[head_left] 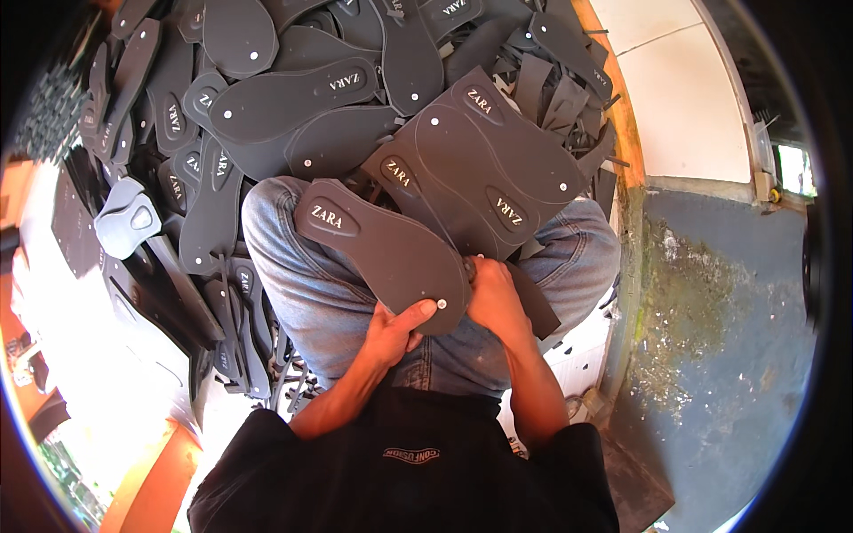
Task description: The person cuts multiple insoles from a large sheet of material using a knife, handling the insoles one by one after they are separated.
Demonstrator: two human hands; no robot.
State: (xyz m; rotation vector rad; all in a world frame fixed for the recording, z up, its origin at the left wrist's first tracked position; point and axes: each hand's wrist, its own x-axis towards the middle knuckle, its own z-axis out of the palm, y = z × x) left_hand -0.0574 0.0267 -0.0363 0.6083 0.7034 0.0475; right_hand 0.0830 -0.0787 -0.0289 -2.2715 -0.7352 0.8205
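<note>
A dark sandal sole (pixel 382 249) with a raised oval heel pad and a small white dot near its toe lies slanted over my lap. My left hand (pixel 395 333) grips its toe end, thumb pressed on top beside the dot. Against the sole's right edge, my right hand (pixel 495 298) is closed; its fingers hide what they pinch. A dark strip of sheet (pixel 533 302) sticks out beyond that hand. Across my knees rests a dark sheet (pixel 462 160) with sole outlines and several heel pads on it.
Many loose dark soles (pixel 293 98) are heaped ahead and to the left. Cut scraps (pixel 560 98) pile up at the far right. A light grey moulded piece (pixel 127 218) sits on the left. Blue-grey floor (pixel 729 338) with a worn patch lies right.
</note>
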